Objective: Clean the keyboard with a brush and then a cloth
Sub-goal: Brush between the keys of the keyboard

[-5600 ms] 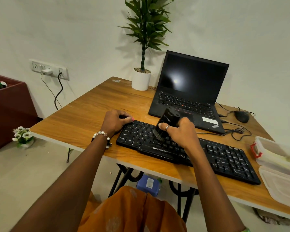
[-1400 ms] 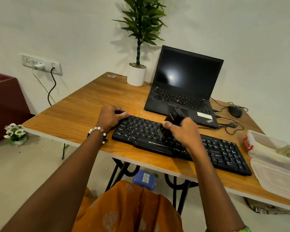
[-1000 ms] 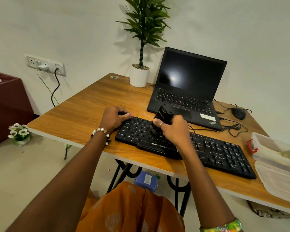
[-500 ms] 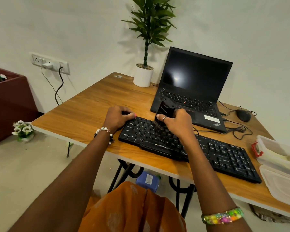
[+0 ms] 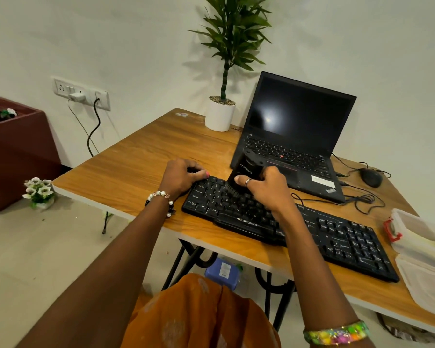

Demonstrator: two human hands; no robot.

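A black keyboard (image 5: 337,237) lies along the front edge of the wooden table (image 5: 141,167). My right hand (image 5: 266,189) grips a black brush (image 5: 245,170) tilted over the keyboard's upper left keys, bristles down on them. My left hand (image 5: 181,175) holds the keyboard's far left corner, fingers curled over its edge. No cloth shows plainly; something pale lies in the clear box at the right.
An open black laptop (image 5: 294,136) stands behind the keyboard, with a potted plant (image 5: 221,114) to its left. A mouse (image 5: 371,177) and tangled cables lie at the right. A clear plastic box (image 5: 419,237) and its lid (image 5: 430,285) sit at the table's right edge.
The brush has travelled leftward along the keys, from the keyboard's middle to its upper left part. My left hand has stayed on the left corner.
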